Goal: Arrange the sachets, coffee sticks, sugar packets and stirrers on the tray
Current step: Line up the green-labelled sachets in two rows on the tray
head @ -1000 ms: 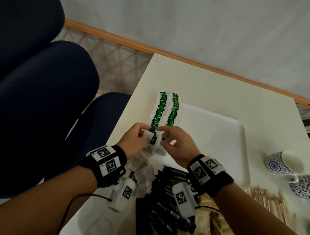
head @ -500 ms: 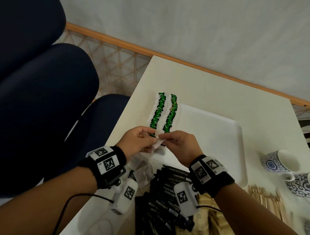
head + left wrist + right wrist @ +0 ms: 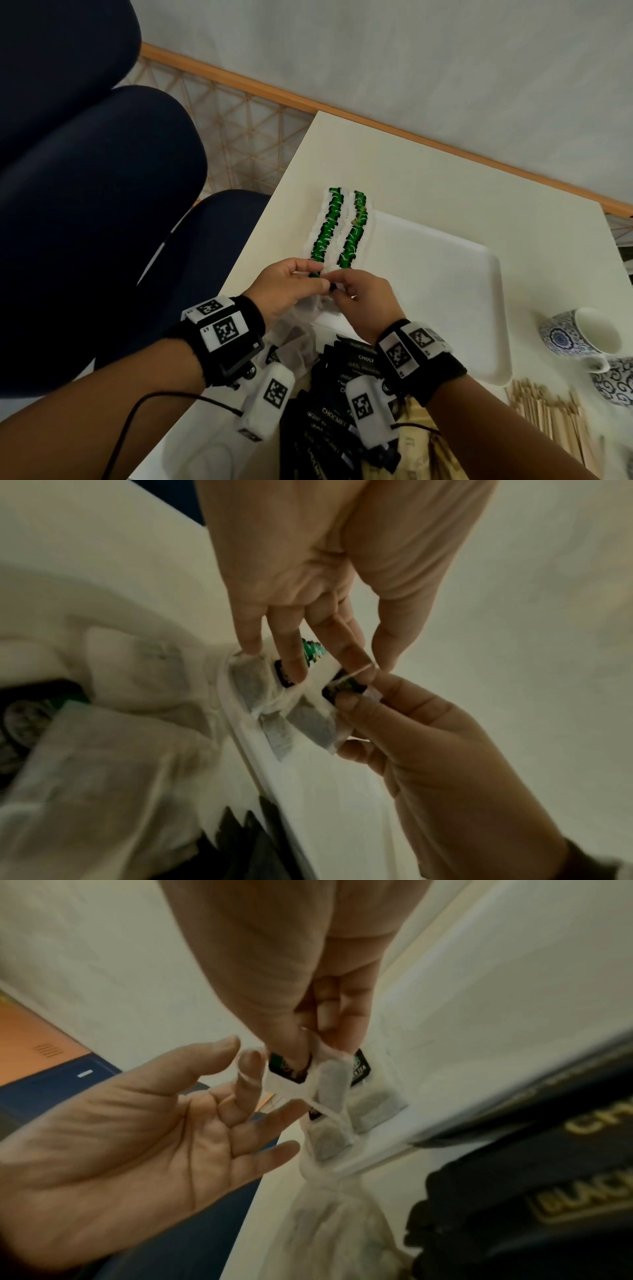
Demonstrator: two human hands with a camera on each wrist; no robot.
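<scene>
Two rows of white tea sachets with green tags (image 3: 337, 229) lie along the left edge of the white tray (image 3: 445, 274). Both hands meet at the rows' near end. My right hand (image 3: 339, 291) (image 3: 318, 1047) pinches a tea sachet (image 3: 315, 723) (image 3: 330, 1085) by its tag end, just above the tray rim. My left hand (image 3: 313, 282) (image 3: 329, 658) (image 3: 240, 1053) is spread, with straight fingers touching the sachets on the tray, and the sachet's string lies over its index fingertip. Black coffee sticks (image 3: 329, 421), beige sugar packets (image 3: 418, 455) and wooden stirrers (image 3: 548, 411) lie on the table near me.
Loose sachets (image 3: 294, 339) are heaped under my left wrist, off the tray. Two blue-patterned cups (image 3: 582, 335) (image 3: 616, 380) stand right of the tray. A dark blue chair (image 3: 102, 205) sits past the table's left edge. Most of the tray's floor is bare.
Half a second ago both hands held the sachet up between them. Now it is lower at the near end of the rows, my right hand pinches it and my left fingers have spread.
</scene>
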